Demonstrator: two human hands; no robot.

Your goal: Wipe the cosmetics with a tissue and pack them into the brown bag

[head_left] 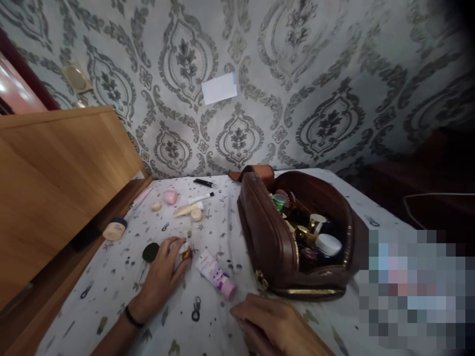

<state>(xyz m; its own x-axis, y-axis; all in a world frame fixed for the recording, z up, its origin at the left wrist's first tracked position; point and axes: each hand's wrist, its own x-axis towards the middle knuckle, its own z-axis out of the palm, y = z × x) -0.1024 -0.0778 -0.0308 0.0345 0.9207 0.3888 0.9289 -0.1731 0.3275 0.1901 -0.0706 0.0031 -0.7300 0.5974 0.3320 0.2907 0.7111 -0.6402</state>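
My left hand point(165, 269), with a black band at the wrist, rests on the cloth and is closed around a small amber bottle with a white top point(186, 253). A dark round lid point(150, 252) lies just left of its fingers. Between my hands is a white and pink tube point(215, 275) with a purple cartoon figure. My right hand point(272, 319) is near the tube's pink cap, fingers stretched out and nothing visible in them. Behind it stands a brown cosmetic bag point(265, 232), unzipped, with a white-lidded jar point(328, 244), gold-capped bottles and a green item point(278, 201) inside.
Toward the back left lie a pink egg-shaped item point(170, 197), a cream tube point(187, 209), a white tube with black cap point(201, 198), a black tube point(205, 183) and a dark-lidded jar point(115, 229). A wooden panel point(70, 173) borders the left; a patterned wall point(237, 138) stands behind.
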